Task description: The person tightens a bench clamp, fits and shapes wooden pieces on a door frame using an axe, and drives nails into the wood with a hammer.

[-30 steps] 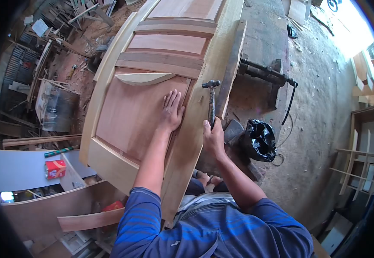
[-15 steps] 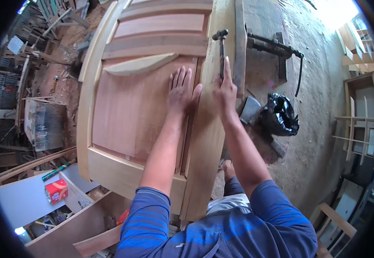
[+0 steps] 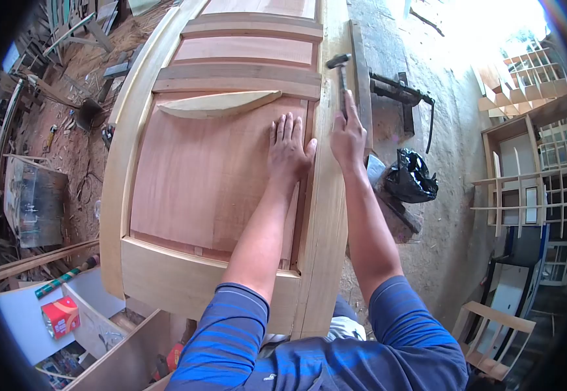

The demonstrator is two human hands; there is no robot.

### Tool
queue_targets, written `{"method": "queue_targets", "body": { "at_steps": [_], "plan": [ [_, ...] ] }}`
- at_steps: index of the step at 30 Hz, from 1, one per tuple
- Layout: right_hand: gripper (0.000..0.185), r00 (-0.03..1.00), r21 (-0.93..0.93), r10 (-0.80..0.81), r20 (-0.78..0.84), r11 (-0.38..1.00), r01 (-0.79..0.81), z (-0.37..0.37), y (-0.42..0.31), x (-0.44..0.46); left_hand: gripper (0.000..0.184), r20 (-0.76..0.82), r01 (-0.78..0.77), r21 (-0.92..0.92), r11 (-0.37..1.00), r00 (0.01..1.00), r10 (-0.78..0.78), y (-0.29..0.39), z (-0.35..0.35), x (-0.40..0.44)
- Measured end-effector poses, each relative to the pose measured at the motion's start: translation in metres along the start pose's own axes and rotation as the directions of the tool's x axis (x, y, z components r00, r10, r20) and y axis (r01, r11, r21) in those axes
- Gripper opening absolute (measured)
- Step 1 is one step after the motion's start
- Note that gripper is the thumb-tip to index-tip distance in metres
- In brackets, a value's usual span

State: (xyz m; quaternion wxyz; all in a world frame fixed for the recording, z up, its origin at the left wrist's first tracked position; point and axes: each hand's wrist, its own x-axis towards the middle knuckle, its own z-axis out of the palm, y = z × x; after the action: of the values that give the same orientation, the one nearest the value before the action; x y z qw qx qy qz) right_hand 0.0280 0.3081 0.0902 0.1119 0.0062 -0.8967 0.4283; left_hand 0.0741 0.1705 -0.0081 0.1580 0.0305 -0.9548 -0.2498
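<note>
A large panelled wooden door (image 3: 211, 274) lies under both arms. My left hand (image 3: 290, 148) rests palm down with fingers spread near the right edge of its big reddish panel (image 3: 192, 169). Above that hand, a curved pale wood piece (image 3: 221, 104) lies across the top of the panel. My right hand (image 3: 348, 137) is wrapped round the handle of a hammer (image 3: 339, 62), index finger stretched along it. The hammer's head is over the door's right stile, near the edge.
Right of the door are a clamp (image 3: 401, 91) and a black plastic bag (image 3: 412, 177). Wooden frames (image 3: 511, 169) stand at the far right. At the lower left, a red box (image 3: 61, 317) sits on a white board (image 3: 22, 326).
The view has shifted over the door. My right hand has carried the hammer forward, up beside the left hand. My left hand stays flat on the panel, its thumb now more apart.
</note>
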Motion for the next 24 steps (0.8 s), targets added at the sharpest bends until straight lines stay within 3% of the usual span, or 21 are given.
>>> {"method": "queue_targets", "body": {
  "at_steps": [1, 3, 5, 7, 9, 13, 14, 17, 18, 21, 24],
  "plan": [
    [0.061, 1.000, 0.065, 0.023, -0.016, 0.998, -0.022, -0.005, -0.010, -0.003, 0.077, 0.004, 0.007, 0.000, 1.000, 1.000, -0.007, 0.000, 0.000, 0.002],
    [0.059, 0.935, 0.037, -0.216, -0.281, 0.971, 0.235, 0.006, 0.004, -0.002, 0.076, 0.023, 0.011, 0.003, 1.000, 1.000, -0.011, 0.001, -0.001, 0.006],
    [0.059, 0.912, 0.023, -0.205, -0.355, 0.973, 0.228, 0.010, 0.015, -0.005, 0.074, 0.022, 0.007, 0.004, 1.000, 1.000, -0.007, 0.003, -0.003, 0.007],
    [0.059, 0.984, 0.105, 0.005, -0.176, 0.994, 0.014, -0.003, 0.014, -0.013, 0.074, 0.025, 0.007, -0.018, 1.000, 1.000, -0.007, 0.001, -0.003, 0.009],
    [0.058, 0.990, 0.112, 0.137, -0.039, 0.985, -0.131, -0.011, 0.013, -0.025, 0.074, 0.008, -0.024, -0.026, 0.999, 1.000, 0.024, 0.008, 0.005, 0.008],
    [0.052, 0.997, 0.117, 0.010, -0.072, 0.993, -0.002, 0.002, 0.039, -0.067, 0.076, -0.046, 0.005, -0.032, 0.999, 0.999, -0.006, -0.004, 0.009, 0.008],
    [0.051, 0.983, 0.039, -0.091, -0.159, 0.994, 0.098, 0.012, 0.060, -0.070, 0.076, -0.040, 0.011, -0.038, 0.999, 0.999, -0.013, -0.003, 0.008, 0.008],
    [0.048, 0.949, 0.174, 0.314, 0.032, 0.933, -0.315, -0.012, 0.023, -0.080, 0.076, -0.024, 0.001, -0.031, 1.000, 1.000, -0.002, -0.005, 0.004, 0.009],
    [0.047, 0.980, 0.267, 0.189, -0.058, 0.949, -0.167, 0.002, 0.053, -0.081, 0.075, -0.018, -0.021, -0.025, 0.999, 1.000, 0.020, -0.007, 0.002, 0.009],
    [0.046, 0.983, 0.353, 0.109, -0.148, 0.934, -0.050, 0.009, 0.073, -0.080, 0.070, -0.055, -0.063, -0.011, 0.998, 0.997, 0.063, -0.003, 0.008, 0.003],
    [0.046, 0.967, 0.362, 0.138, -0.214, 0.931, -0.052, 0.020, 0.087, -0.074, 0.059, -0.055, -0.045, -0.074, 0.996, 0.998, 0.041, 0.021, -0.005, 0.011]
  ]
}}
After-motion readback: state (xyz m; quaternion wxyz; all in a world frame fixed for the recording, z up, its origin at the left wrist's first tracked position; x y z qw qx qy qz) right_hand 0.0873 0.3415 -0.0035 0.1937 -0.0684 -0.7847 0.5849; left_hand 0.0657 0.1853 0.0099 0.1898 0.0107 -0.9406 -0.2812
